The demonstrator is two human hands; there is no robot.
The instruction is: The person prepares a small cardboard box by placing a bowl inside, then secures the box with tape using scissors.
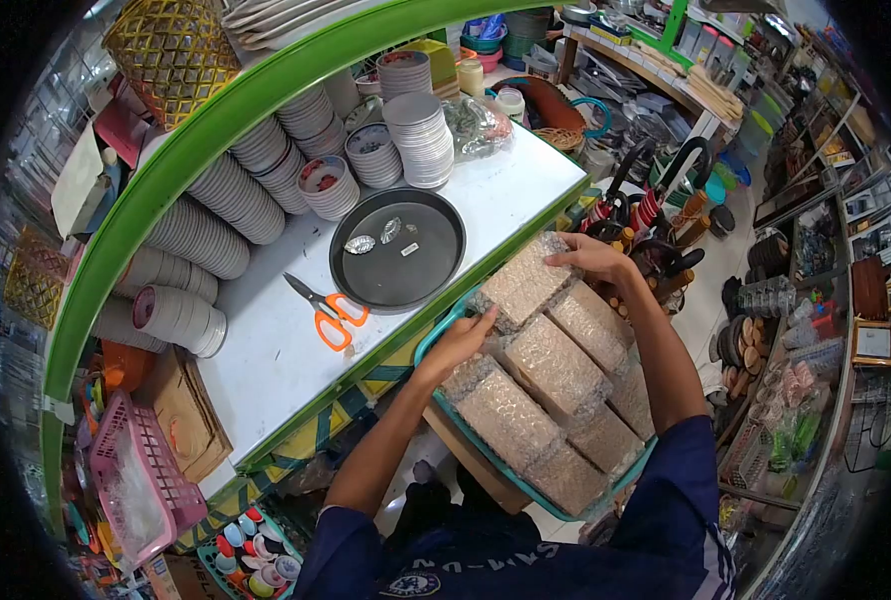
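My left hand [462, 346] and my right hand [598, 257] grip opposite ends of a bubble-wrapped brown box [528, 284]. It lies at the far end of a teal basket [496, 462], on top of the other packages. Several more bubble-wrapped boxes [556, 365] fill the basket, stacked close together in front of my body. The fingers of my left hand press on the box's near left corner, while those of my right hand curl over its far right end. The undersides of both hands are partly hidden.
Left of the basket is a white shelf [266, 385] with green edging. On it are orange-handled scissors [332, 318], a dark round pan [396, 270] holding small metal moulds, and stacked bowls [421, 140]. A pink basket [141, 480] stands at lower left. Crowded goods line the right aisle.
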